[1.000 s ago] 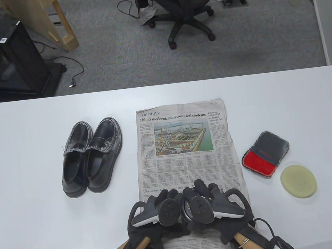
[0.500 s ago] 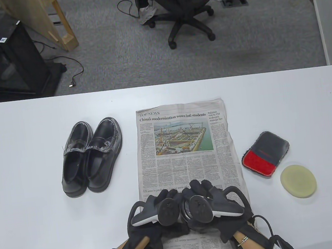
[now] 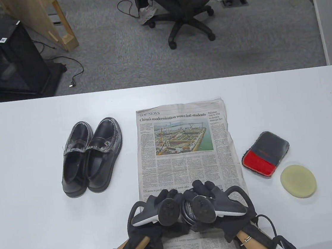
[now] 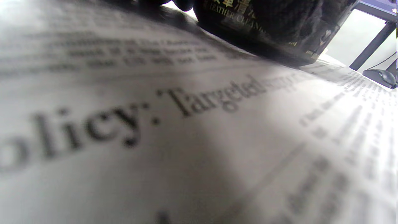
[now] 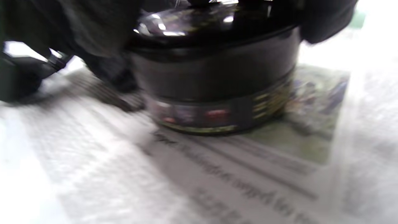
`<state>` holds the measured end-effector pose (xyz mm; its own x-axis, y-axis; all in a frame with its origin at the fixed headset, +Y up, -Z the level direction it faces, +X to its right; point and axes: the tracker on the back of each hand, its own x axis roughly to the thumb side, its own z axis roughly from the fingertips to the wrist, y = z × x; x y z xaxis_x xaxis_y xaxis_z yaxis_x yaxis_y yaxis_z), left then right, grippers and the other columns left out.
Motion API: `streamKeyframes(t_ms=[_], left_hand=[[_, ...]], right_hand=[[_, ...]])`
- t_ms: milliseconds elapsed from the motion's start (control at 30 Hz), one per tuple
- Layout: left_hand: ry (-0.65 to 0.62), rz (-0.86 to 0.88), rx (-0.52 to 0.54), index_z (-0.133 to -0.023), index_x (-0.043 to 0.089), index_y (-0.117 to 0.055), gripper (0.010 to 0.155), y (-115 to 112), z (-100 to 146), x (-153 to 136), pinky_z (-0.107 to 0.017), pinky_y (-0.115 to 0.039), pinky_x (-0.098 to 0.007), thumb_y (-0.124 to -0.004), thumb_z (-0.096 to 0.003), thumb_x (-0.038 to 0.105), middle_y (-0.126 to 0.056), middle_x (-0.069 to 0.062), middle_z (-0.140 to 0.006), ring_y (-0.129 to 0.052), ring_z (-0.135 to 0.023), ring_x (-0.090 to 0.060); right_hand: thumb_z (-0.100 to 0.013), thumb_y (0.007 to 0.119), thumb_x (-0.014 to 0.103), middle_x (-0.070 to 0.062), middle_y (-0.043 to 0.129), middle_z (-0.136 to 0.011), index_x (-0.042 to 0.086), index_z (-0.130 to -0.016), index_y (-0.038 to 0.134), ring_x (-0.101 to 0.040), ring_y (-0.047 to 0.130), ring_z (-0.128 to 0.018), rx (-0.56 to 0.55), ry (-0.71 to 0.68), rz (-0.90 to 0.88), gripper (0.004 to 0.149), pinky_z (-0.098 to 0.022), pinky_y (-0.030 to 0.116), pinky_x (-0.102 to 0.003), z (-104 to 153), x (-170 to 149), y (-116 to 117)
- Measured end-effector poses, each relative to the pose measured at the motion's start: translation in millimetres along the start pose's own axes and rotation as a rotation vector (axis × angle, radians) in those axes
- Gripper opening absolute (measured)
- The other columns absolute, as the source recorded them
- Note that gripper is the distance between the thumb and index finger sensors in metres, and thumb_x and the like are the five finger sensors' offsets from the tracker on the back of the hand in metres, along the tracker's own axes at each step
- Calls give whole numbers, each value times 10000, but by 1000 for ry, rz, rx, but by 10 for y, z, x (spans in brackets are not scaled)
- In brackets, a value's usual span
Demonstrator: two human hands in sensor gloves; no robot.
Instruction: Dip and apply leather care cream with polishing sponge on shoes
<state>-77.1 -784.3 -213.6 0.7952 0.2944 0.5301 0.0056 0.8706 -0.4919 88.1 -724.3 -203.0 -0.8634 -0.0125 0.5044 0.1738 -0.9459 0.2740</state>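
Observation:
A black leather care cream jar stands on the newspaper near the table's front edge. In the table view both hands and their trackers cover it. My left hand grips the jar's body, whose label shows in the left wrist view. My right hand holds the jar's lid from above. A pair of black shoes stands left of the newspaper. A round pale yellow polishing sponge lies at the right, away from both hands.
A dark and red polishing cloth lies just behind the sponge. The white table ends at its far edge, with an office chair on the floor beyond.
My right hand and its tracker have turned and shifted slightly to the right on the jar's lid. My left hand has stayed still.

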Motion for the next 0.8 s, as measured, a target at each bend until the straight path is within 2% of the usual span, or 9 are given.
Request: streamKeyframes(t_ms=[100,200,267,300,333,433,500,633,800], left_hand=[[8,4,5,-1206,42,-248,1004,2,-1,-2,-686,-325,-676,-712,-493,575,-216,-260,-1239,-242,-1050,-518],[12,10,10,-1207,54,-262,997,7,1,-14,-692,-328,-668,-724,-488,566,-225,-247,-1242,-247,-1055,-506],[17,6,10,-1204,67,-267,970,8,1,-17,-697,-328,-661,-740,-502,541,-230,-236,-1242,-250,-1058,-494],[16,2,8,-1204,70,-265,964,6,2,-15,-698,-328,-660,-738,-507,540,-226,-234,-1243,-247,-1059,-494],[17,1,7,-1205,72,-265,963,7,1,-15,-698,-327,-661,-737,-509,542,-225,-232,-1243,-247,-1059,-494],[18,-3,4,-1205,81,-271,953,9,-6,-19,-701,-324,-658,-736,-511,540,-224,-224,-1243,-242,-1061,-485],[21,-6,3,-1204,86,-277,950,11,-8,-21,-703,-324,-654,-735,-509,543,-227,-215,-1243,-244,-1061,-485],[34,-13,13,-1200,84,-293,958,18,-10,-3,-700,-344,-653,-740,-492,548,-243,-214,-1241,-262,-1060,-485],[37,-5,16,-1201,91,-304,943,25,-13,-15,-704,-344,-648,-742,-493,533,-252,-205,-1242,-266,-1062,-474]], right_hand=[[-447,489,778,-373,481,-1144,91,-1195,298,-586,819,-789,-77,83,125,1033,-483,868,-452,-16,103,43],[-485,344,769,-413,578,-1083,2,-1193,330,-529,932,-651,-90,112,225,1044,-430,896,-383,-12,171,54],[-519,386,724,-432,503,-1115,-16,-1192,290,-593,778,-871,-20,93,159,1005,-570,826,-481,-4,129,8],[-521,447,703,-426,364,-1155,-52,-1182,255,-652,527,-998,36,31,52,1022,-650,673,-641,0,86,-4],[-510,535,686,-371,258,-1178,-26,-1182,255,-663,360,-1019,26,2,-7,1019,-674,617,-660,19,46,-26],[-468,697,638,-312,250,-1191,135,-1183,269,-639,423,-1025,25,-43,-38,974,-693,636,-613,46,15,-23],[-431,650,693,-282,313,-1199,156,-1181,267,-610,520,-1016,-13,-2,47,999,-683,699,-547,46,26,-16],[-475,509,731,-418,453,-1119,30,-1189,304,-655,738,-848,-61,67,164,1022,-501,864,-480,32,182,23],[-528,412,729,-492,526,-1050,-46,-1185,324,-658,865,-687,-54,133,195,1019,-378,918,-424,-12,259,26]])
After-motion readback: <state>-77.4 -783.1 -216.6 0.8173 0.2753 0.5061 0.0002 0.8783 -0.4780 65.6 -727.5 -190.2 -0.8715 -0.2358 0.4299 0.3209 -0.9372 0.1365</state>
